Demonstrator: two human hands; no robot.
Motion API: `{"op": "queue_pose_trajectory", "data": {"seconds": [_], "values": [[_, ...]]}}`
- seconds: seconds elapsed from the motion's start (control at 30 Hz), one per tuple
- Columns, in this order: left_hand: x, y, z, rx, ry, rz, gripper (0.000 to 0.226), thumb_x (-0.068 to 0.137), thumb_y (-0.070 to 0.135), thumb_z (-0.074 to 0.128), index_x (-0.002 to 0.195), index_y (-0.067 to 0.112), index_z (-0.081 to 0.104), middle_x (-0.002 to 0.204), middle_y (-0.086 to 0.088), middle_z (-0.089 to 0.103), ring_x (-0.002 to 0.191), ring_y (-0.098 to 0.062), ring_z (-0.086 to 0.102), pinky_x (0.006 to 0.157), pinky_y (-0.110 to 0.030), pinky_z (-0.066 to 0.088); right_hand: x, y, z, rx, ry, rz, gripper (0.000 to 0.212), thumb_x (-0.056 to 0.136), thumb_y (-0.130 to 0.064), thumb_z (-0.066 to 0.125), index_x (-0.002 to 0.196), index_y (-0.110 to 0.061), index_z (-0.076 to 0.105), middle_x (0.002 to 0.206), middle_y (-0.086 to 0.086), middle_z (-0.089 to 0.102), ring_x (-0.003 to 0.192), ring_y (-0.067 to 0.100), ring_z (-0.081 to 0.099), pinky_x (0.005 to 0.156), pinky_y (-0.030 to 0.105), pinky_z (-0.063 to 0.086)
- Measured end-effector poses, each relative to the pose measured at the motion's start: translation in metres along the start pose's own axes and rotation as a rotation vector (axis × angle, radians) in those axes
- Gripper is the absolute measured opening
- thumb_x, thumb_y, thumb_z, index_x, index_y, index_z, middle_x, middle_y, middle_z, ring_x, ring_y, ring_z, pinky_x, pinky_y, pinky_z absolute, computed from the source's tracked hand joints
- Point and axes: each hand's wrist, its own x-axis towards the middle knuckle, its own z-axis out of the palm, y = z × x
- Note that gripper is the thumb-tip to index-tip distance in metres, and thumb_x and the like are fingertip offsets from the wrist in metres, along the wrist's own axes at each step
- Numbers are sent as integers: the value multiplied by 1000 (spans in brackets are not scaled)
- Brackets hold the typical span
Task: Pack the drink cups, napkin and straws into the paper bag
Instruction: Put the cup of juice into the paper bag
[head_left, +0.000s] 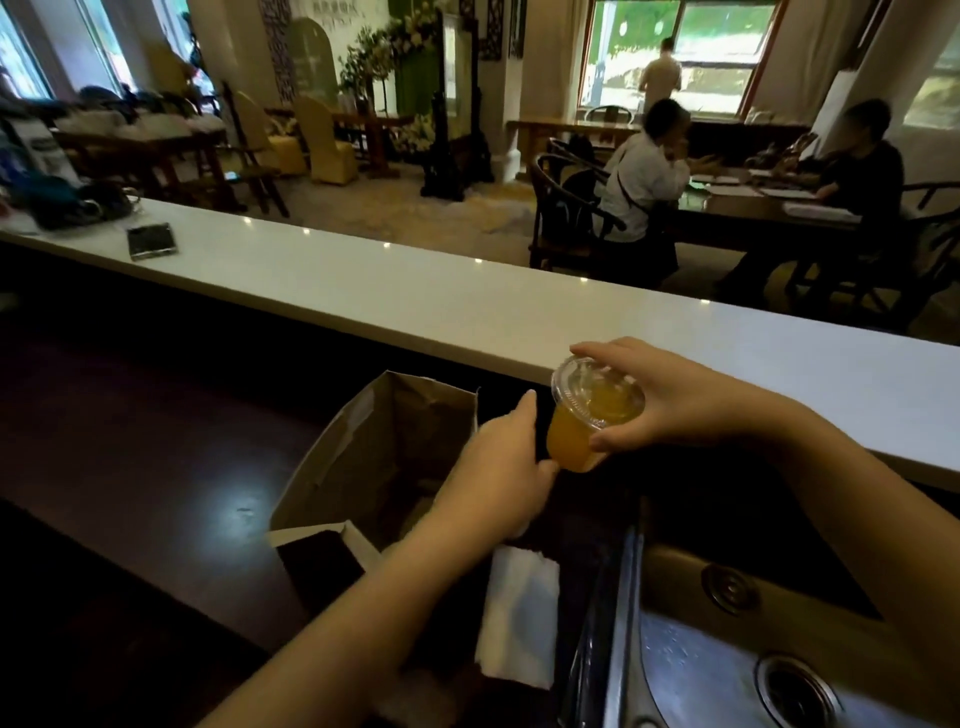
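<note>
The open paper bag (374, 457) stands on the dark tabletop (156, 457), left of the drink cup (587, 421). The left hand (498, 467) touches the cup's lower side, fingers curled against it. The right hand (670, 400) grips the cup's lidded rim, fingers behind, thumb in front. A white napkin (519, 618) lies below the cup.

Interior of a dim dining room. A long white counter (467, 306) crosses the foreground above a dark worktop (130, 441), with a steel sink (753, 649) at lower right. Beyond it, dark wooden chairs (566, 208) flank a table (769, 213) where two people sit. Daylight enters through rear windows (675, 47); yellow-covered chairs (327, 140) stand left.
</note>
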Motion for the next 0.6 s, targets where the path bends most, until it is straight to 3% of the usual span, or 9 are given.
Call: {"op": "queue_pose_trajectory", "data": {"seconds": [0.07,0.2,0.3,0.47,0.6], "values": [[-1,-15,-42,76,44,-7,64,86,19,58,142,19,26,133,-10,52,118,-23,52,96,-34,44,4,-11,-6,17,32,-5,92,70,-41,75,144,-28,22,137,2,37,111,8,35,88,19,31],[2,-61,-107,169,116,-33,48,90,18,50,136,18,37,123,-11,59,93,-19,61,78,-29,50,16,-37,-6,28,81,-18,92,70,-40,76,144,-27,23,139,2,37,112,9,36,89,20,30],[14,-105,-122,295,86,-102,44,92,17,46,135,10,39,132,-14,53,117,-29,51,94,-37,42,29,-57,3,43,121,-33,92,70,-38,76,145,-25,23,139,4,37,112,8,35,91,21,31],[16,-150,-108,343,-143,-125,54,92,21,46,141,17,24,132,-14,52,115,-28,52,90,-35,43,54,-89,26,87,125,-56,93,70,-39,76,145,-23,23,140,6,37,125,19,38,101,28,37],[10,-162,-94,230,-121,-111,69,88,2,44,144,25,11,151,-9,26,131,-24,38,100,-31,36,71,-108,56,92,81,-50,96,69,-40,77,145,-22,21,143,6,34,130,22,33,106,36,38]]}}
